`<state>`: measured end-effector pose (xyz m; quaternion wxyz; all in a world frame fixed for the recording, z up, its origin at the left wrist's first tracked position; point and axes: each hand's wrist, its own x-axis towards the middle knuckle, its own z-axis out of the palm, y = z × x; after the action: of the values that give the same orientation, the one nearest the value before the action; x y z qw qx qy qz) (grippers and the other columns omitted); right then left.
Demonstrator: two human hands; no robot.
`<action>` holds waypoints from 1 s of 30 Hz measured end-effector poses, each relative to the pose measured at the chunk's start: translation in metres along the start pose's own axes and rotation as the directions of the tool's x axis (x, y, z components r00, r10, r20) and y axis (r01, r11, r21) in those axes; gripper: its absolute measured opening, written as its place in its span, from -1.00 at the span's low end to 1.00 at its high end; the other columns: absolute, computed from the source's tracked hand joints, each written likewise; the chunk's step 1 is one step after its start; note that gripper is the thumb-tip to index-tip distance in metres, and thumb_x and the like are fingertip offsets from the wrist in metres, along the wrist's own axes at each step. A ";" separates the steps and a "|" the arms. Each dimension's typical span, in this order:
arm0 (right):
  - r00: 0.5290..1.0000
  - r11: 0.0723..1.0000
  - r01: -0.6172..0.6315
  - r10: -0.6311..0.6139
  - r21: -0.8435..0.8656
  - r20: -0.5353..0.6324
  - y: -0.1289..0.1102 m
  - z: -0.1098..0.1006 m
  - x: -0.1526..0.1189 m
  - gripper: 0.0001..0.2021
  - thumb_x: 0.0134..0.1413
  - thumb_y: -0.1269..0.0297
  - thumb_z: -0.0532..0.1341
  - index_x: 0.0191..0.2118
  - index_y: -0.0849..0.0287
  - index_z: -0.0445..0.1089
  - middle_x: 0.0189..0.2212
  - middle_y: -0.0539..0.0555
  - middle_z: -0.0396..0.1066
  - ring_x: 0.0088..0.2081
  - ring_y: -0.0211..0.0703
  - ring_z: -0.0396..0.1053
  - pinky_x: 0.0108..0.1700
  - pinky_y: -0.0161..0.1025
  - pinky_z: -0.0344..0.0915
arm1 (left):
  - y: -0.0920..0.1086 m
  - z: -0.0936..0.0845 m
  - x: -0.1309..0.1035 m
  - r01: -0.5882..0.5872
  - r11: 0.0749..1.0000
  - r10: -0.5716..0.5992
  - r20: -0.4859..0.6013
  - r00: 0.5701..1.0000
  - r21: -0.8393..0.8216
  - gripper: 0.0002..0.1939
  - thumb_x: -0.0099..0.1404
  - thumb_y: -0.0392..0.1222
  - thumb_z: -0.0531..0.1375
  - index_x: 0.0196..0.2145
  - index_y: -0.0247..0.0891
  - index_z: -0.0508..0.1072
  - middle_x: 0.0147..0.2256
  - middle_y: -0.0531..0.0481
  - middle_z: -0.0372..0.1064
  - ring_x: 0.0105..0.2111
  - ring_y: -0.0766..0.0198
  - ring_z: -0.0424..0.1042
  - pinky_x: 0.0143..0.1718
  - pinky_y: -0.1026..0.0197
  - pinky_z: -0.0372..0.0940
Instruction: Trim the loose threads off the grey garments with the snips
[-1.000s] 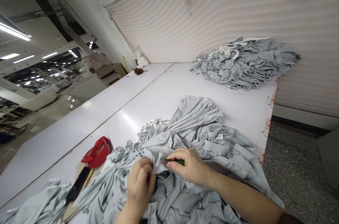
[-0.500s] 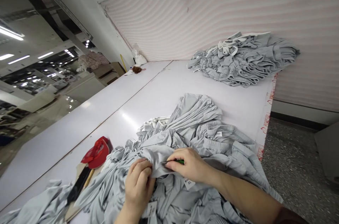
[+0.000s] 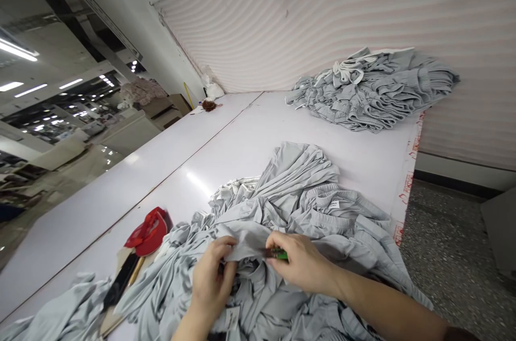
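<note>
Light grey garments point(image 3: 290, 212) lie in a loose heap along the near side of the table. My left hand point(image 3: 213, 276) pinches a fold of the grey fabric between thumb and fingers. Just right of it, my right hand point(image 3: 296, 260) is closed around a small tool point(image 3: 280, 255) with a green handle. The tool's metal end points left toward the held fabric and is blurred. A white label point(image 3: 232, 318) shows on the cloth below my left hand, and another label point(image 3: 334, 204) lies on a waistband at the right.
A white table point(image 3: 226, 153) runs back to a striped curtain point(image 3: 342, 8). More grey garments point(image 3: 371, 91) are piled at its far right. A red cap point(image 3: 151, 236) and a black object point(image 3: 121, 282) lie at the left. Speckled floor shows at right.
My right hand has shifted slightly right and down with the green-handled tool, further from my left hand. My left thumb and fingers have parted somewhat, and the label below my right hand no longer shows.
</note>
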<state>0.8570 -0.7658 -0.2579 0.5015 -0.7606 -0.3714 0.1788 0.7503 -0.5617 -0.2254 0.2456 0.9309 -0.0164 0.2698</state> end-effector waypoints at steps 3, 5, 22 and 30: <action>0.977 0.997 0.035 -0.047 -0.063 -0.206 0.003 0.001 0.011 -0.89 0.10 0.43 0.17 -0.23 0.13 0.35 -0.41 -0.02 0.47 -0.39 -0.15 0.42 -0.38 -0.30 0.17 | 0.012 -0.005 0.017 0.487 0.850 -0.411 0.327 0.851 -0.198 -0.83 0.22 -0.07 0.20 -0.33 -0.18 0.53 -0.38 -0.05 0.52 -0.31 0.08 0.49 -0.27 0.17 0.35; 0.959 0.988 0.081 -0.114 -0.135 -0.259 0.004 0.001 0.020 -0.85 0.06 0.49 0.18 -0.24 0.14 0.37 -0.36 0.01 0.48 -0.32 -0.12 0.44 -0.32 -0.28 0.19 | 0.017 -0.007 0.025 0.705 0.647 -0.553 0.458 0.696 -0.290 -0.72 0.17 0.07 0.24 -0.44 -0.20 0.54 -0.47 -0.04 0.49 -0.40 0.08 0.46 -0.33 0.15 0.34; 0.996 0.998 0.028 -0.023 0.061 -0.084 0.006 0.004 0.028 -0.89 0.02 0.40 0.27 -0.28 0.10 0.46 -0.34 -0.02 0.51 -0.27 -0.10 0.45 -0.26 -0.26 0.25 | 0.018 -0.007 0.034 0.724 0.647 -0.541 0.525 0.658 -0.240 -0.51 0.13 0.15 0.26 -0.08 -0.19 0.51 -0.15 -0.15 0.49 -0.12 -0.05 0.46 -0.12 -0.01 0.35; 0.969 0.957 0.138 -0.077 0.255 -0.235 0.010 0.005 0.051 -0.87 0.01 0.30 0.26 -0.27 0.12 0.34 -0.27 0.01 0.42 -0.22 -0.12 0.41 -0.17 -0.23 0.29 | 0.021 0.025 0.059 0.390 0.920 -0.372 0.243 0.896 -0.029 -0.91 0.13 -0.12 0.18 -0.41 -0.16 0.40 -0.26 -0.09 0.51 -0.27 0.06 0.43 -0.25 0.10 0.29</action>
<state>0.8913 -0.7270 -0.2640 0.6476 -0.6793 -0.3261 0.1136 0.8099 -0.5859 -0.2043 0.3258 0.9310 0.1272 0.1047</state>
